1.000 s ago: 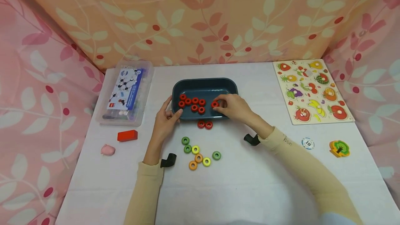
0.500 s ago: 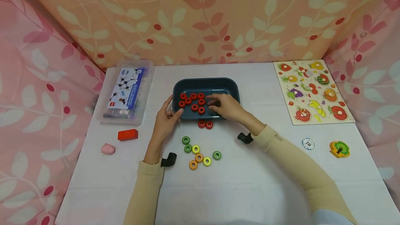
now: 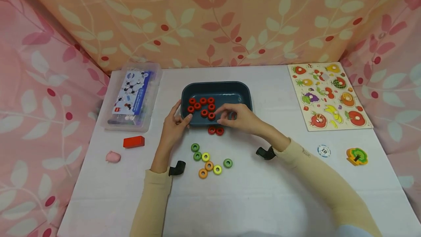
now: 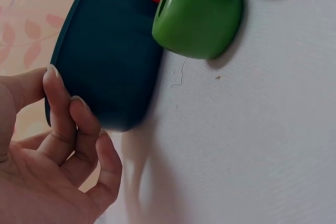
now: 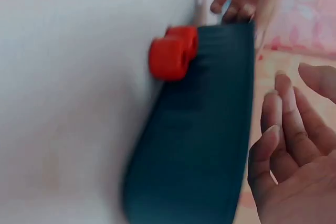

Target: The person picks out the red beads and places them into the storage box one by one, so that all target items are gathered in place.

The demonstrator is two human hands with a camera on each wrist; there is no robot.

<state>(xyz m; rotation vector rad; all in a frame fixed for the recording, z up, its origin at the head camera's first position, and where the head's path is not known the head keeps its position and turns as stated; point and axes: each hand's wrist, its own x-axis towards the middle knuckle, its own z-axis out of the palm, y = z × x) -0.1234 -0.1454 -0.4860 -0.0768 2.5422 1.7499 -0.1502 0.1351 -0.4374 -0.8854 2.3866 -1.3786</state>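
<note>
A dark teal rectangular tray [image 3: 230,97] stands on the white cloth, with several red rings [image 3: 203,101] lying grouped in its left half. My left hand [image 3: 174,126] holds the tray's left end, its thumb near the front corner and fingers along the outer wall. Over the tray's front right part hovers my right hand [image 3: 245,119], its fingers loosely bent beside the nearest red rings. Nothing shows between those fingers in the right wrist view. Two more red rings [image 3: 219,131] lie on the cloth against the tray's front wall.
Green [image 3: 228,163], yellow [image 3: 217,170] and orange rings [image 3: 203,173] lie in front of the tray. To the left are a clear plastic case [image 3: 131,98], a red block [image 3: 133,142] and a pink figure [image 3: 113,156]. A fruit puzzle board [image 3: 329,98], a chip [image 3: 323,151] and a tree piece [image 3: 357,156] are rightward.
My right hand pinched a red ring at the tray's middle right, set it among the other rings and let go. It has since drawn back toward the tray's front. The left hand stays put.
</note>
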